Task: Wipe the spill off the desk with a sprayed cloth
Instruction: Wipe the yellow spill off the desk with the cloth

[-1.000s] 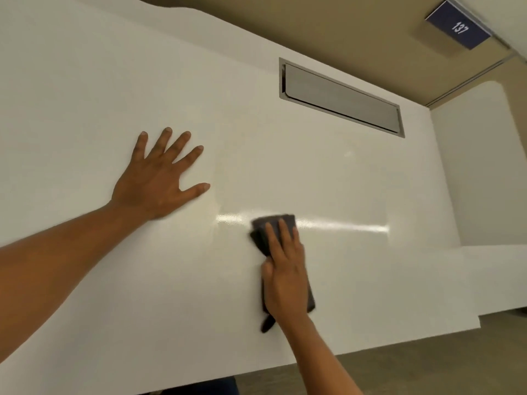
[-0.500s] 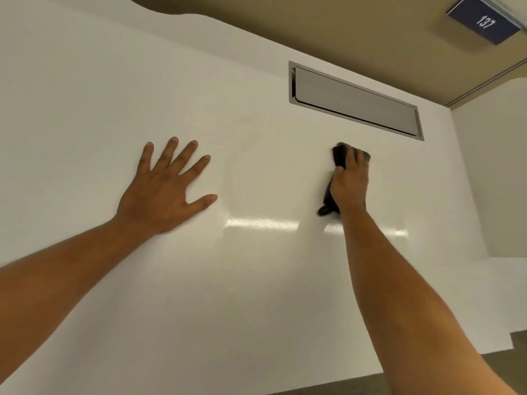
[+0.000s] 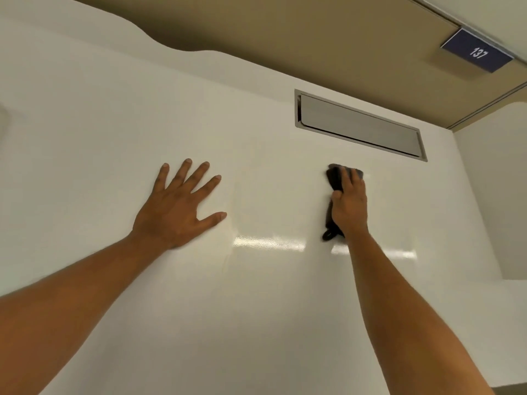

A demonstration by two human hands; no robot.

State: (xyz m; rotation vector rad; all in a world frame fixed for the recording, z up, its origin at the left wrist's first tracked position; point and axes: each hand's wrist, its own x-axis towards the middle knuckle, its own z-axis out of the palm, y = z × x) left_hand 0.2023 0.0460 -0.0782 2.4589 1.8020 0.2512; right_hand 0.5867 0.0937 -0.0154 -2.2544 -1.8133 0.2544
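- Left hand flat on the desk, 5 fingers spread, arm extended
- Right hand presses the cloth onto the desk, arm outstretched

Dark cloth bunched flat on glossy white desk, just below recessed metal flap.

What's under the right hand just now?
A dark cloth lies between the right hand and the white desk; its top edge and a lower tail stick out. The desk surface beneath the cloth is covered, so any spill there cannot be seen.
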